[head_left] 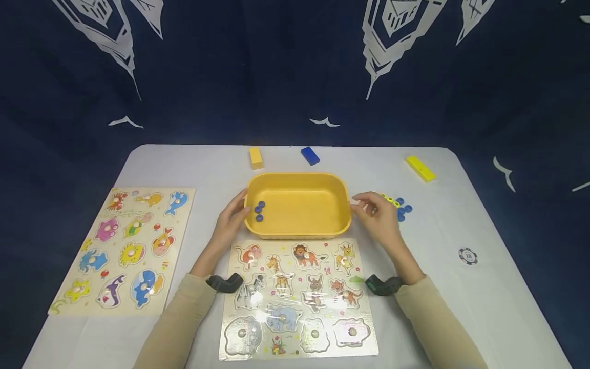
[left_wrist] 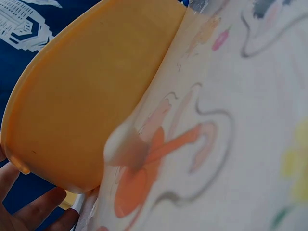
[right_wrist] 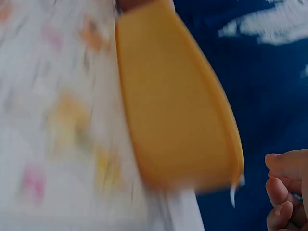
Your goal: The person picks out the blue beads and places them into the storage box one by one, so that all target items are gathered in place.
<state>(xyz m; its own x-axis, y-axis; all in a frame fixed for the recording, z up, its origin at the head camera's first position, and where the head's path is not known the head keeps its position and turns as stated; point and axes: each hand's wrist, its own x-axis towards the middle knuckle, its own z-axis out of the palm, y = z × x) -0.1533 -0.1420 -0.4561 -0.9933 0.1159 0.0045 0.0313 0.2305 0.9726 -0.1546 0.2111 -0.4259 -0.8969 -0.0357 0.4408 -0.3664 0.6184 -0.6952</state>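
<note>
A yellow plastic tray [head_left: 299, 231] sits at the middle of the table, with three small blue beads [head_left: 259, 218] inside near its left end. My left hand [head_left: 227, 220] rests at the tray's left side, thumb by the rim and fingers spread along the outside. In the left wrist view, those fingers [left_wrist: 41, 207] look fairly straight beside the tray wall. At the right end, my right hand [head_left: 379, 218] is just off the rim. Its fingers are loosely curled, with nothing visible in them. Beyond it lie several blue beads [head_left: 408, 208] and yellow beads [head_left: 391, 199], partly hidden by the hand.
An animal peg puzzle [head_left: 295, 328] lies in front of the tray, under both forearms. Another puzzle board [head_left: 152, 266] is at the left. Along the back are a yellow block [head_left: 255, 158], a blue block [head_left: 310, 156] and a long yellow block [head_left: 420, 169]. A poker chip [head_left: 468, 256] lies right.
</note>
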